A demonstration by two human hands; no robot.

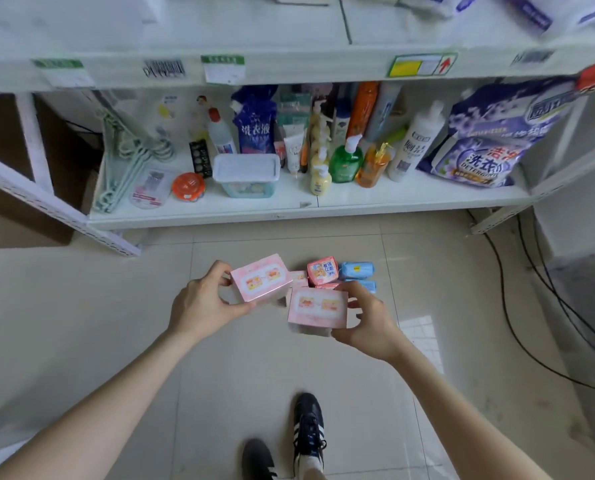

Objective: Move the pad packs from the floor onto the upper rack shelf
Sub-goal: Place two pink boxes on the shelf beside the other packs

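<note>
Dark shoes (306, 427) stand nearest on the tiled floor (81, 323); beyond them the left hand (202, 303) grips a pink pack (261, 279) by its left end, thumb on the near side, fingers curled over the far edge; the right hand (369, 323) grips a second pink pack (317, 311) by its right end; both packs seem lifted, side by side, just apart. Farther on, a pile (337, 271) of pink and blue packs lies on the floor before the rack; the upper shelf (254, 26) runs across the far top of view, above the lower shelf (393, 199) of bottles. These packs look light and soft under slick wrap; a gentle pinch across the short end should hold.
</note>
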